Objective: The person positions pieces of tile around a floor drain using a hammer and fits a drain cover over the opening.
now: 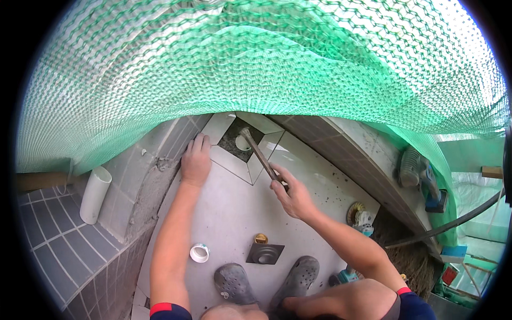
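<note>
My right hand (292,195) is closed round the handle of a hammer (259,154). Its head is over the square, dark opening (233,140) in the floor, beside a round white pipe end (243,143). Cut light tiles (230,164) frame that opening. My left hand (197,161) rests with fingers stretched out on the tile at the opening's left, close to the wall. Nearer my feet lie a dark square drain cover (265,254), a brass-coloured round piece (261,238) and a short white pipe ring (200,253).
Green netting (256,69) hangs across the far side. A white pipe (96,196) leans on a tiled ledge at left. An angle grinder (362,220) lies at right, below a ledge (368,149) holding shoes (409,166). A dark hose (453,221) crosses there.
</note>
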Demonstrator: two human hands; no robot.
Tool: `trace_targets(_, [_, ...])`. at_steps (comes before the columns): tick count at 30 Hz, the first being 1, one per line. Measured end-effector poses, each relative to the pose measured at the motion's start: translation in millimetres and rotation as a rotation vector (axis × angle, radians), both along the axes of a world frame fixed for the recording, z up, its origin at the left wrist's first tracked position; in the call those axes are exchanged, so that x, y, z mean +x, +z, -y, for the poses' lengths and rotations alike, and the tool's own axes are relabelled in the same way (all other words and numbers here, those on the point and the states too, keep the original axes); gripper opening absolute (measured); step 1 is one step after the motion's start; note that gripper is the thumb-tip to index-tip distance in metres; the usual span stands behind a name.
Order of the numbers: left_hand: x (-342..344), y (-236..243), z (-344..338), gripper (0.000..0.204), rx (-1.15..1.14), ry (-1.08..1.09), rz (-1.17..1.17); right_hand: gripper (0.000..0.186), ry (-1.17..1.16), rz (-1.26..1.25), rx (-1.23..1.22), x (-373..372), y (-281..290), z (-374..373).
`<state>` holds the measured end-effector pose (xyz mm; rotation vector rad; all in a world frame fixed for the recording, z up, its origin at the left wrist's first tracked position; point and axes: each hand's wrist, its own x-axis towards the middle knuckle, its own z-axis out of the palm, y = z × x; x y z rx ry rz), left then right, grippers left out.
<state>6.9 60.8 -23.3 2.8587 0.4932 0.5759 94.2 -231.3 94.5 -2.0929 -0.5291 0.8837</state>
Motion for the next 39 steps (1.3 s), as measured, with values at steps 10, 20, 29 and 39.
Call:
trace_targets(10, [10.9, 10.7, -2.8, 0.032, 0.131, -0.169, -0.016, 0.047, 0.044, 0.152, 0.131, 22.6, -29.0, -60.4])
trace_targets(20, [17.8, 8.9, 4.0, 0.024, 0.052, -0.106, -0.018, 0.041, 0.014, 0.218, 0.261, 18.7, -46.1, -72.7])
trace_targets(29, [17.1, 10.3, 5.7, 0.019, -0.036, -0.067, 0.023, 0.04, 0.047, 0.211, 0.25, 10.6, -41.3, -71.6])
trace_targets(39, [-33.5, 19.1, 31.6, 0.051, -0.185, 0.018, -0.053, 0.043, 0.094, 0.128, 0.182, -2.4, -28.5, -48.9])
